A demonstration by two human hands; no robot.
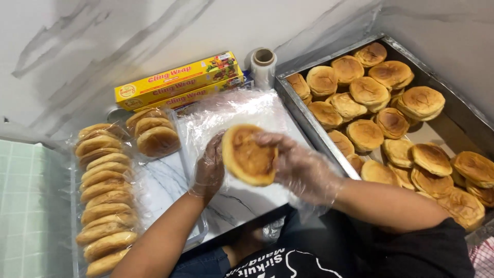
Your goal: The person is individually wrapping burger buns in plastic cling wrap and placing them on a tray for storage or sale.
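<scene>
A pale marbled desk (170, 188) carries everything, backed by a wall of the same veined stone. Largest on it is a metal tray (301, 110) filling the right side, its long rim running from the back toward the near edge; loose round buns (391, 123) crowd it, with a strip of bare tray floor showing along its right wall. Along the left edge runs a long wrapped row of buns (103, 198), stood on edge in clear film, reaching from mid-desk to the near edge, and a shorter wrapped stack (153, 135) lies just behind it. At the back edge lie two long yellow boxes (177, 82) with red lettering and a small food picture at one end, stacked slightly askew, and beside them a roll of clear film (263, 66) stands upright on its cardboard core. A sheet of film (234, 110) is spread on the middle of the desk, the only open room, between the wrapped row and the tray rim. Above it, both gloved hands hold one bun (249, 155) tilted on edge: the left hand (210, 167) has its fingers curled against the bun's left rim, and the right hand (298, 167) has its fingers closed over the right rim.
</scene>
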